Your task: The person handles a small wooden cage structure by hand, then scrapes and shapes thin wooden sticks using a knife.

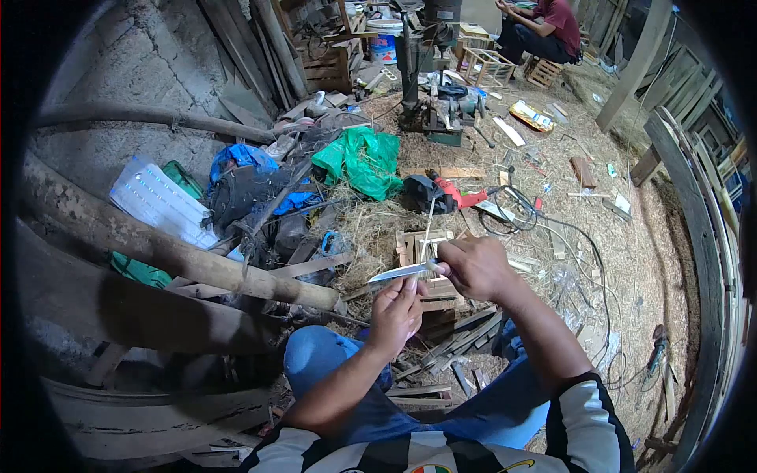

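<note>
Right hand (477, 270): closed in a fist round the handle of the knife (397, 273), most of the handle hidden by your fingers. Blade bare, roughly level, tip pointing to your left. Left hand (394, 319): thumb and fingers pinched together just under the blade, gripping the lower part of a thin pale stick (427, 229). The stick rises away from you, near upright in view, and crosses close by the knife where your two hands meet. Whether the edge touches the wood cannot be told; the contact is too small to see.

Position: both hands in front of you, above your parted knees in jeans (315, 359). Below and beyond them, a small slatted crate (441, 290), partly covered by your hands. Wood strips (465, 340) lie in a loose heap between your legs.

Floor ahead of you: straw and shavings. A red power tool (460, 195) lies beside a black bag (422, 191), cable (587, 244) looping off to the right. Green plastic bag (364, 162) to the left of these; blue plastic (243, 160) farther left. A thick pole (169, 235) slants along your left side. Well beyond: a drill press (410, 71), a yellow packet (532, 116) to its right, and a seated person (558, 27) in a dark red top.
</note>
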`<state>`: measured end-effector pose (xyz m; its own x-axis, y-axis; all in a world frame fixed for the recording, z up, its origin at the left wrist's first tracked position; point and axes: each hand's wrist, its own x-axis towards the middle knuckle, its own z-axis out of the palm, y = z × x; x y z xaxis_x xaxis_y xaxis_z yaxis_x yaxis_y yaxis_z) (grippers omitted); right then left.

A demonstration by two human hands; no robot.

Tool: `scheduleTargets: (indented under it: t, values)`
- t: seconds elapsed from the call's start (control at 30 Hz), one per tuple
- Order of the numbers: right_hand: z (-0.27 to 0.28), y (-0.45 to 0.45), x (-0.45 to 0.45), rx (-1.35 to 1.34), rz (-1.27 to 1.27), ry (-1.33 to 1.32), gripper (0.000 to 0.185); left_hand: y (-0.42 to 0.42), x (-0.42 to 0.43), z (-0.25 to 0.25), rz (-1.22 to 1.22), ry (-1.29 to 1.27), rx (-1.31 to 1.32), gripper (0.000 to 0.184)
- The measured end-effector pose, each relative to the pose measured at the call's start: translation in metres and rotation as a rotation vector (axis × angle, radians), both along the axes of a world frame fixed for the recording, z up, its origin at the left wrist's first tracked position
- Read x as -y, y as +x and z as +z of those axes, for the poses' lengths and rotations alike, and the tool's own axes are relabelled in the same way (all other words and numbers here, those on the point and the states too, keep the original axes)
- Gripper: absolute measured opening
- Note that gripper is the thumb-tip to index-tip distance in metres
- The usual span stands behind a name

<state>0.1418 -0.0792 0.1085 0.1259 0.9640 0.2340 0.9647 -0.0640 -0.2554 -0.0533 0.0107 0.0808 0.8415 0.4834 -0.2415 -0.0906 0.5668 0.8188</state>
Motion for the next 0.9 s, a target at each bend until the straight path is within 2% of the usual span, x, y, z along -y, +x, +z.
scheduleTargets:
  t: [0.1, 0.2, 0.23, 0.3, 0.4, 0.47, 0.57, 0.63, 0.83, 0.9]
  values:
    - [-0.012, 0.023, -0.004, -0.051, -0.192, 0.125, 0.018, -0.003, 0.002, -0.001, -0.02, -0.031, -0.009, 0.031]
    - [0.007, 0.062, 0.005, -0.051, -0.464, 0.019, 0.025, -0.007, 0.01, -0.008, -0.091, -0.057, -0.034, 0.032]
    - [0.008, 0.061, 0.007, -0.048, -0.465, 0.021, 0.025, -0.007, 0.012, -0.009, -0.095, -0.051, -0.043, 0.032]
    - [0.011, 0.048, 0.012, -0.143, -0.443, 0.109, 0.03, -0.005, 0.011, -0.009, -0.065, -0.005, -0.069, 0.033]
    - [0.017, 0.018, 0.013, -0.278, -0.361, 0.1, 0.03, -0.002, 0.004, -0.003, 0.005, -0.004, -0.026, 0.032]
    - [0.006, 0.003, 0.011, -0.228, -0.106, 0.156, 0.024, -0.001, 0.003, -0.008, 0.016, 0.015, -0.004, 0.031]
    - [0.007, -0.017, 0.011, -0.238, 0.016, 0.109, 0.024, -0.001, 0.006, -0.01, 0.098, 0.049, -0.059, 0.032]
    - [0.003, -0.021, 0.01, -0.21, 0.087, 0.06, 0.018, -0.001, 0.008, -0.008, 0.145, 0.2, -0.07, 0.031]
    - [0.005, -0.015, 0.008, -0.087, 0.042, 0.073, 0.019, 0.001, 0.011, -0.008, 0.2, 0.489, -0.06, 0.032]
    - [0.001, -0.008, 0.007, -0.048, 0.025, 0.101, 0.023, -0.001, 0.01, -0.014, 0.191, 0.464, -0.055, 0.031]
